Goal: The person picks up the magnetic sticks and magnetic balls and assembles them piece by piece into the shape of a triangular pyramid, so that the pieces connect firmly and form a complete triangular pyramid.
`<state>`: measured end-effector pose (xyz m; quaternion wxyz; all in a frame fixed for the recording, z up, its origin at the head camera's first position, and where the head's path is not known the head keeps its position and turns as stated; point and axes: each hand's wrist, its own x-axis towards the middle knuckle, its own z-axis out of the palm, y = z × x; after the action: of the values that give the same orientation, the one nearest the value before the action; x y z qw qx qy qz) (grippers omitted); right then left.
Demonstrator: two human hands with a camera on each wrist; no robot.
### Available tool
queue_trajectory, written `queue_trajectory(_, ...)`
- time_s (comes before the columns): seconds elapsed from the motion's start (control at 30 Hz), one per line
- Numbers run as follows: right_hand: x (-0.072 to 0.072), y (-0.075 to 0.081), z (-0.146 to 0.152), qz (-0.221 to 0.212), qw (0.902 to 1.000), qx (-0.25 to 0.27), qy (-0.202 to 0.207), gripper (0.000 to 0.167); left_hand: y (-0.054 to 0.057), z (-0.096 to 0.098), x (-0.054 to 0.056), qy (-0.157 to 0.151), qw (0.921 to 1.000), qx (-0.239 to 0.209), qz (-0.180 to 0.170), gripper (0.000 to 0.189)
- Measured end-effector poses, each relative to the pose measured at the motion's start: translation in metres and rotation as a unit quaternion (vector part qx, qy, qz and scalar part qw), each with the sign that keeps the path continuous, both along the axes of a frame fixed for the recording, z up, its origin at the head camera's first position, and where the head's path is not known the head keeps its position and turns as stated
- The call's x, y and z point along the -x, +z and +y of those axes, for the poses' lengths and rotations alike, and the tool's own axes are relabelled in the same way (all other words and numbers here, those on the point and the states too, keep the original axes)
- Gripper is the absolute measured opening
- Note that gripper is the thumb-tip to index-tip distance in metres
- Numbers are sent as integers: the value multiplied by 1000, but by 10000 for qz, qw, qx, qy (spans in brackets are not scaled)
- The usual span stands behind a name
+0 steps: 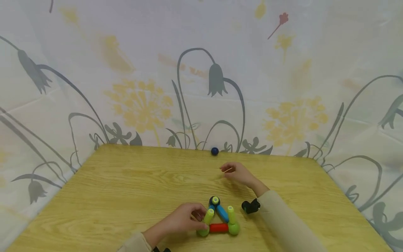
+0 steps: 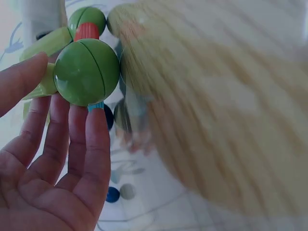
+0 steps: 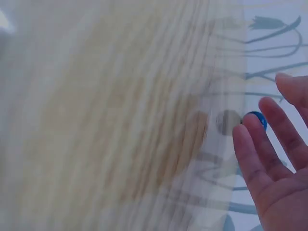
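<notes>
My left hand (image 1: 184, 220) pinches a light green rod (image 1: 208, 216) that stands on a green ball (image 1: 203, 231), thumb on one side and fingers on the other. That ball belongs to a triangular frame of construction pieces: a red rod (image 1: 218, 228) runs to a second green ball (image 1: 234, 229), and blue rods (image 1: 223, 214) lead to a dark blue ball at the far corner. Upright light green rods stand on the corners. Over the table beyond the frame, my right hand (image 1: 240, 175) holds nothing, its fingers relaxed. Past its fingertips lies a loose dark blue ball (image 1: 214, 151).
The wooden table (image 1: 141, 182) ends at a patterned cloth backdrop (image 1: 201, 115), with the loose ball near that far edge. A black wrist camera (image 1: 251, 206) sits at the right sleeve (image 1: 283, 218). Reflections show on the tabletop in both wrist views.
</notes>
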<state>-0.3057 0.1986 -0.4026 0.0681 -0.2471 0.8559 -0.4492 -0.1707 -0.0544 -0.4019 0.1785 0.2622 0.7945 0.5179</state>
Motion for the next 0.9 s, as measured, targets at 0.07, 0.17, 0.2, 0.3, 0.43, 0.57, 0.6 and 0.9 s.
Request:
queue_trajectory(0.07, 9, -1, -2, 188, 9995, -119, -223, 27, 0, 3, 0, -19, 10000, -26, -54, 20)
queue_trajectory(0.17, 21, -2, -7, 466, 9976, -197, -472, 28, -1, 6, 0, -22, 10000, -56, -62, 20)
queue_trajectory(0.2, 25, -3, -9, 546, 9971, -178, -495, 29, -2, 6, -1, -9, 10000, -66, -52, 20)
queue_trajectory(0.3, 34, -3, -14, 687, 9956, -179, -604, 33, -3, 5, -2, 11, 10000, -89, -35, 19)
queue_trajectory(0.43, 45, -1, -20, 624, 9955, -176, -693, 40, -4, 5, -3, 29, 9999, -110, -43, 18)
queue_trajectory(0.57, 57, 0, -27, 570, 9967, -248, -515, 46, -4, 3, -5, 14, 10000, -72, 53, 17)
queue_trajectory(0.6, 59, -1, -29, 577, 9969, -281, -460, 48, -5, 2, -6, 5, 10000, -61, 78, 16)
queue_trajectory(0.9, 72, -2, -39, 597, 9916, -849, -769, 56, -5, 1, -3, -99, 9999, -49, 99, 14)
